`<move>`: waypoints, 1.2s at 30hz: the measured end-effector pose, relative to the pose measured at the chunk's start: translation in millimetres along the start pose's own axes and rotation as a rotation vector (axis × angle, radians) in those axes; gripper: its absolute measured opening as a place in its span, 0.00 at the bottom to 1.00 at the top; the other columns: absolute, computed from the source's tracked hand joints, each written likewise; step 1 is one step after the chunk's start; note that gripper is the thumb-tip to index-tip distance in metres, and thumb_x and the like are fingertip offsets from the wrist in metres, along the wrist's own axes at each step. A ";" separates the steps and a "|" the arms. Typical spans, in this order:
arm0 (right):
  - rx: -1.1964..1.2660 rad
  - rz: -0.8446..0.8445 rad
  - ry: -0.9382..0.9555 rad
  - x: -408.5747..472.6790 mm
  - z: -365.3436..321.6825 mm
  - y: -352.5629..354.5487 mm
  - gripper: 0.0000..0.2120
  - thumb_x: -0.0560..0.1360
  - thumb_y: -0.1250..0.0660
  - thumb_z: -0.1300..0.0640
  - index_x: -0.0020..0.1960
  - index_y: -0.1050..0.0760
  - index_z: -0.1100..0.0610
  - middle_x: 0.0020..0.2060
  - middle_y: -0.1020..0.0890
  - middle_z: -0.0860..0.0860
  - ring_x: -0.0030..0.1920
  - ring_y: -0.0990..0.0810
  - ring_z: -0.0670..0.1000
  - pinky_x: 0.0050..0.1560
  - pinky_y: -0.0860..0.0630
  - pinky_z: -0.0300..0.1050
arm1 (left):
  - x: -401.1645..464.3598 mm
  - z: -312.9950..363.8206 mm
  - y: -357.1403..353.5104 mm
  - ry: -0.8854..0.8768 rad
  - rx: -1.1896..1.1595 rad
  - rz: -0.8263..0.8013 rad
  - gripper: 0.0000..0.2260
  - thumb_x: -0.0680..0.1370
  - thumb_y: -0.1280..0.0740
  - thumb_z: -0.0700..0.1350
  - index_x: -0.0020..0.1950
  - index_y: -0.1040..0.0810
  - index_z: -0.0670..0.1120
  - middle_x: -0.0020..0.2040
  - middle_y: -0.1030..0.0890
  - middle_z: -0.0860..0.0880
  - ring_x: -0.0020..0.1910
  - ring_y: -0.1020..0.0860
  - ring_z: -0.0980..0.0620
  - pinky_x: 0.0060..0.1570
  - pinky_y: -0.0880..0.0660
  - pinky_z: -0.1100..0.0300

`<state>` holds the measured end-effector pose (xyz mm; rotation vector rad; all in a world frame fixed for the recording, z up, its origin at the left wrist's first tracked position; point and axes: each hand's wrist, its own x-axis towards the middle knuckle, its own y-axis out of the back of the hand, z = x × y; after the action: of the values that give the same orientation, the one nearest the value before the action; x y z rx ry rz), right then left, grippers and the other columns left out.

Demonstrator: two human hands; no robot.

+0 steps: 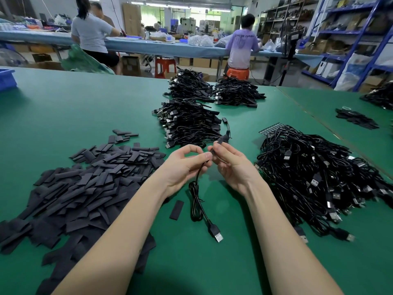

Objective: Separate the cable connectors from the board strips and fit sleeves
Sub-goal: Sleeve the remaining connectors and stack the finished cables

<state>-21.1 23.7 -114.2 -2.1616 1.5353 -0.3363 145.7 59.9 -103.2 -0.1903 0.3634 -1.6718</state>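
My left hand [187, 165] pinches a thin black cable [196, 201] near its upper end. The cable loops down to the green table and ends in a USB plug [218, 236]. My right hand [230, 161] pinches a black sleeve [221, 140] at that same cable end, right beside the left fingertips. A large heap of flat black sleeves [85, 184] lies to the left. One loose sleeve [176, 209] lies under my left wrist. To the right lies a tangled pile of cables [319, 177], with a board strip [272, 128] showing at its far edge.
Three neat stacks of cables [189, 124] sit further back on the green table [85, 107]. A blue bin [6, 78] stands at the far left edge. A small sleeve pile [355, 119] lies on the adjoining table at right. People work at a bench behind.
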 end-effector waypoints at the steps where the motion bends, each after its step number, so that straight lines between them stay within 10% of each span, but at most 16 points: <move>1: 0.009 0.029 0.012 0.0 0.1 -0.4 0.03 0.66 0.22 0.57 0.40 0.12 0.53 0.44 0.13 0.51 0.37 0.18 0.44 0.30 0.25 0.31 | -0.3 0.0 -0.6 -0.041 0.068 0.027 0.07 0.75 0.26 0.38 0.48 0.23 0.42 0.40 0.16 0.44 0.39 0.18 0.52 0.41 0.20 0.64; 17: -0.016 0.127 0.031 -2.3 3.4 -5.7 0.16 0.64 0.21 0.58 0.51 0.17 0.58 0.43 0.14 0.52 0.33 0.20 0.43 0.31 0.24 0.32 | 2.1 -5.9 -2.2 -0.416 0.544 0.189 0.04 0.73 0.23 0.38 0.45 0.15 0.43 0.39 0.13 0.47 0.38 0.15 0.49 0.43 0.19 0.61; 36: -0.127 0.285 0.305 -1.6 19.4 -24.3 0.14 0.73 0.22 0.60 0.57 0.18 0.50 0.35 0.14 0.52 0.31 0.18 0.47 0.33 0.21 0.38 | 8.4 -15.2 -9.9 -0.323 0.139 0.255 0.04 0.73 0.24 0.34 0.45 0.16 0.40 0.37 0.14 0.42 0.34 0.16 0.51 0.39 0.20 0.64</move>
<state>7.1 36.2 -118.6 -2.0137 2.0557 -0.5012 130.3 54.5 -114.7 -0.2929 0.0251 -1.3799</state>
